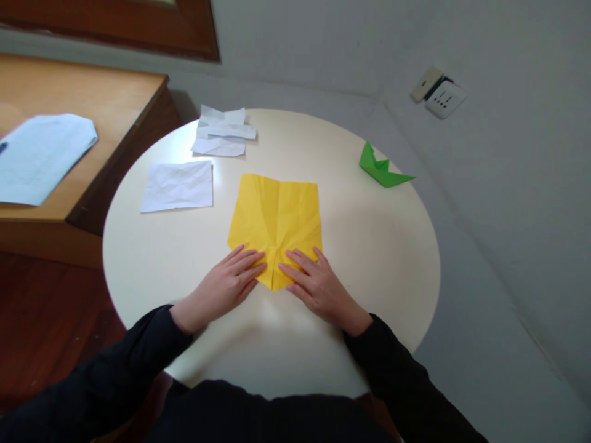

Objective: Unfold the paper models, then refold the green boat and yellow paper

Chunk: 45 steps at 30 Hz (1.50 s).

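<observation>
A creased sheet of yellow paper (277, 212) lies on the round white table (369, 252), its near corners folded inward so that the near end narrows. My left hand (231, 280) rests flat on the left near side of the sheet, fingers stretched out over the fold. On the opposite side my right hand (318, 286) presses down the same way, with its fingers extended and slightly apart. Neither hand grips the paper. Parts of the folded edges are hidden beneath the fingers.
A green folded paper boat (385, 169) stands at the table's far right. White paper (178, 186) lies at the left, and more white pieces (219, 138) lie behind it. A wooden desk (115, 92) holding a pale sheet (50, 157) adjoins on the left. Walls bound the right.
</observation>
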### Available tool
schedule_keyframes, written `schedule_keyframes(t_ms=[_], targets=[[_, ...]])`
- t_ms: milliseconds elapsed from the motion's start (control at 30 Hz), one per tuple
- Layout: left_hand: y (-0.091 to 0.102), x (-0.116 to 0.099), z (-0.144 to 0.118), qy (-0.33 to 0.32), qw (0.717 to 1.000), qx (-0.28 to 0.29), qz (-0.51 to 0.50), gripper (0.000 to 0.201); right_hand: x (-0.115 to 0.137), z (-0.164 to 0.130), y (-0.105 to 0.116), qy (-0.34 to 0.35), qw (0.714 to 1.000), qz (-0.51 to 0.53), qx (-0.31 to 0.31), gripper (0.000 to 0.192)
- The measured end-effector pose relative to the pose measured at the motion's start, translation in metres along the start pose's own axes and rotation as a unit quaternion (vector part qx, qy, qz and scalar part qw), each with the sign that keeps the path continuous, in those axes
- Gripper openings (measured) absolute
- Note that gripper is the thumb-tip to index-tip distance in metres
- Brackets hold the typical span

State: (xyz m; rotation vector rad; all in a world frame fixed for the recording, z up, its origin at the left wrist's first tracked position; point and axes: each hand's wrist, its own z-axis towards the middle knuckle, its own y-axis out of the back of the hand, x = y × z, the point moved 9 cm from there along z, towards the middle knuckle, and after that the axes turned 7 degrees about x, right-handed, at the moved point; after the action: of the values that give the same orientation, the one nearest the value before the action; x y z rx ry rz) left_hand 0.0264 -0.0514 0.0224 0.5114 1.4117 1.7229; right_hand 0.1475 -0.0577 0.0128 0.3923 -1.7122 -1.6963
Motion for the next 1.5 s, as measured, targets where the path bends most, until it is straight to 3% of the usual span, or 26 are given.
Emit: schedule_keyframes(t_ms=[133, 367, 733, 933, 1200, 1500], targets=[[0.0, 0.0, -0.001, 0.006, 1.0, -0.024, -0.019, 0.027, 0.002, -0.001, 0.002, 0.016, 1.0, 0.008, -0.02, 0.037], [0.004, -0.006, 0.0, 0.04, 0.997, -0.033, -0.061, 0.025, 0.001, -0.004, 0.017, 0.031, 0.992, 0.047, -0.112, 0.023], [0.01, 0.007, 0.002, 0.09, 0.991, -0.042, -0.088, 0.014, -0.014, -0.002, 0.02, -0.011, 0.982, 0.134, -0.134, 0.015], [0.008, 0.01, 0.0, 0.093, 0.99, -0.045, -0.096, 0.019, -0.013, -0.005, 0.024, 0.002, 0.978, 0.128, -0.162, 0.018], [0.012, 0.014, -0.003, 0.103, 0.992, -0.046, -0.054, 0.029, -0.004, -0.007, 0.031, 0.044, 0.976, 0.131, -0.17, 0.018], [0.011, 0.015, -0.003, 0.114, 0.992, -0.037, -0.03, 0.026, -0.013, -0.003, 0.021, 0.002, 0.985, 0.118, -0.127, 0.031]])
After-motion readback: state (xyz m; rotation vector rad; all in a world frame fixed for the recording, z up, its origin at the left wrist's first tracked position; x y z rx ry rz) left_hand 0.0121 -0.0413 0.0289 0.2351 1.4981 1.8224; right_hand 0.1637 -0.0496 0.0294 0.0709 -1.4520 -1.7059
